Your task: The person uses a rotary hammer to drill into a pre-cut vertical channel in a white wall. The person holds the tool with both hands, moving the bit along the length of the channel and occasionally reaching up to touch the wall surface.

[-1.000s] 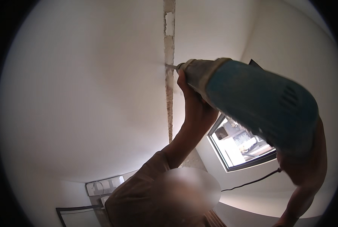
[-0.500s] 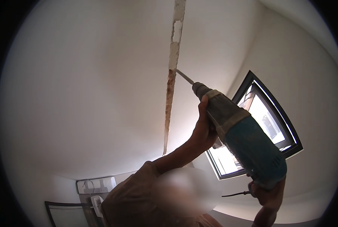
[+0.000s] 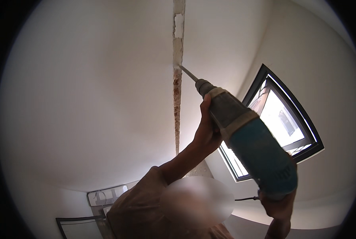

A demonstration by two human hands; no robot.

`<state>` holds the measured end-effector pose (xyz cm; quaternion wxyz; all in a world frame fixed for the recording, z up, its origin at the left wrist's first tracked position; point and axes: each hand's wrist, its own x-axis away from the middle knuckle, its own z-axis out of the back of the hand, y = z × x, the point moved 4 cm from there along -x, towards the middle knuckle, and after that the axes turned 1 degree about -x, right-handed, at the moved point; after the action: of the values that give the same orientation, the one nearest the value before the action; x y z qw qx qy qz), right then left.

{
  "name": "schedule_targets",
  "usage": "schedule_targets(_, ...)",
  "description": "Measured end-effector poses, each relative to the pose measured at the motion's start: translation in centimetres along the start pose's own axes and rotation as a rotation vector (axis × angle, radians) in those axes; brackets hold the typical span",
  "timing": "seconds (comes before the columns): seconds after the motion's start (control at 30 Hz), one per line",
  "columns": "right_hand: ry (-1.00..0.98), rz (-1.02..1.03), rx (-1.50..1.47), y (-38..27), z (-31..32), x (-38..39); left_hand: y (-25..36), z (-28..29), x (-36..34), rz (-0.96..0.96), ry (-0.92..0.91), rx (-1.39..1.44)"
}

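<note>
Both my hands hold up a blue and dark grey rotary hammer (image 3: 261,151) slanting to the upper left. My left hand (image 3: 207,129) is wrapped round its front housing, thumb up along the side. My right hand (image 3: 279,205) grips the rear handle at the lower right; some of its fingers are hidden by the tool. A long thin chisel bit (image 3: 189,73) reaches a narrow groove (image 3: 177,93) cut in the white surface. Its tip meets the groove's right side, where pale filling above borders rough reddish-brown material below. A pale haze blurs that spot.
A dark-framed window (image 3: 301,123) stands behind the tool at the right. A power cord (image 3: 245,198) runs leftward from the handle. At the lower left are a white wall-mounted unit (image 3: 106,196) and a dark frame (image 3: 78,220).
The groove, tool and both hands appear slightly farther left and up as the view shifts. The chisel tip now sits farther into the groove. Both hands keep their hold.
</note>
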<state>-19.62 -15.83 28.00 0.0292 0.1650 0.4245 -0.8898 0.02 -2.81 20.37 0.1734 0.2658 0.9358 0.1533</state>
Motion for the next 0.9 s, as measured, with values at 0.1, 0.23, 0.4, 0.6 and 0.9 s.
schedule_targets(0.1, 0.119, -0.365, 0.142, -0.1, 1.9, 0.1, 0.5, -0.9, -1.2, 0.004, -0.038, 0.045)
schedule_targets(0.23, 0.342, -0.422, 0.318, -2.5, 4.2, -0.8, 2.0, -3.0, -2.3, -0.028, -0.045, 0.104)
schedule_targets(0.4, 0.354, 0.026, 0.782, -4.1, 7.0, -4.0, 3.7, -3.7, -3.7, -0.003, -0.061, 0.224)
schedule_targets(0.6, -0.045, -0.083, 0.337, -8.3, 8.9, -13.8, 6.0, -5.6, -6.4, -0.113, -0.124, 0.303)
schedule_targets(0.9, -0.064, -0.114, 0.042, -6.7, 7.9, -8.1, 2.4, -7.4, -4.3, -0.179, -0.240, 0.078)
